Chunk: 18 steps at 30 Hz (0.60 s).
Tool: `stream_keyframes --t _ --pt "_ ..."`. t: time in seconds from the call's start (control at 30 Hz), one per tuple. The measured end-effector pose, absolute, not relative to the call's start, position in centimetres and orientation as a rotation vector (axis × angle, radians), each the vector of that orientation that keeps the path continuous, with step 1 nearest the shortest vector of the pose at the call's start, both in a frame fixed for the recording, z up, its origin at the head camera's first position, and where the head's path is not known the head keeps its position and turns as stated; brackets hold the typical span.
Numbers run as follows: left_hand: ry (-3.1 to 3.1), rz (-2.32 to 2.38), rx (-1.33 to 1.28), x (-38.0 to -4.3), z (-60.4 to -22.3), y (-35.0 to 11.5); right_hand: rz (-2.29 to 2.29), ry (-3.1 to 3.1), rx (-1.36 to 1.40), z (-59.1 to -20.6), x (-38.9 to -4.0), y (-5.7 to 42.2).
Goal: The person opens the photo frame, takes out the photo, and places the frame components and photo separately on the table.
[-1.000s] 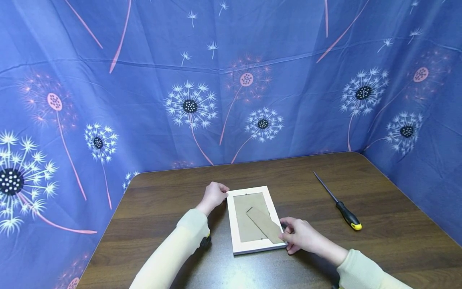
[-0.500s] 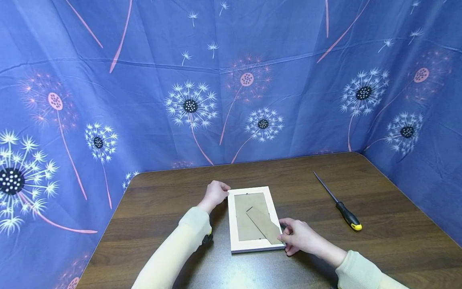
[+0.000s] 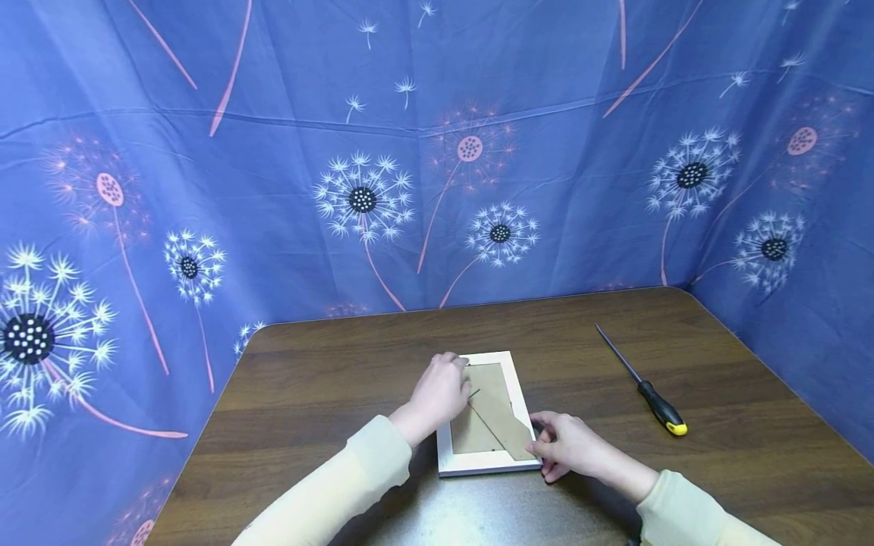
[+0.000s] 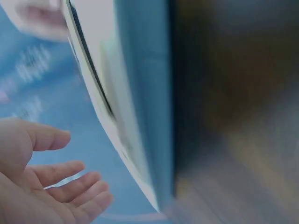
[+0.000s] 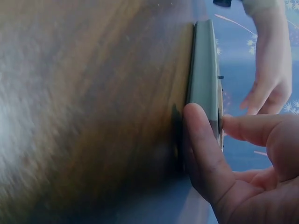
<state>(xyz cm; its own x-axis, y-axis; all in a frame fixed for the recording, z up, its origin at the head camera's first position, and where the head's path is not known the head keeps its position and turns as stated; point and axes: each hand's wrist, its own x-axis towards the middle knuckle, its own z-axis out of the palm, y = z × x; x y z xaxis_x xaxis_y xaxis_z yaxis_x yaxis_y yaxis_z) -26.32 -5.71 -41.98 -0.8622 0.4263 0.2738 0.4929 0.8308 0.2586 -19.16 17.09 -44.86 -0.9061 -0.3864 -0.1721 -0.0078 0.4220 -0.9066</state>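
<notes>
A white picture frame lies face down on the table, its beige backing board upward. The easel stand slants across that board toward the near right corner. Over the frame's far left part is my left hand; its fingers are apart and loosely bent in the left wrist view, clear of the frame and holding nothing. My right hand grips the frame at its near right corner. In the right wrist view the thumb and a finger of this hand pinch the corner from its two faces.
A long screwdriver with a black and yellow handle lies to the right on the brown wooden table. Blue cloth with dandelion prints hangs behind the table and along both sides.
My left hand has let go of the frame's far left corner and moved right, over the frame. My right hand keeps its hold at the near right corner.
</notes>
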Motion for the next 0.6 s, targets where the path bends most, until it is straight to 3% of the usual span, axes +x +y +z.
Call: stream_keyframes --t 0.23,0.6 --pt "-2.639 -0.155 -0.998 -21.0 -42.4 -3.6 -1.33 2.438 -0.287 -43.5 -21.2 17.5" --pt "-2.552 0.122 -1.072 -17.2 -43.7 -1.0 -1.105 2.662 -0.292 -42.5 -29.5 17.0"
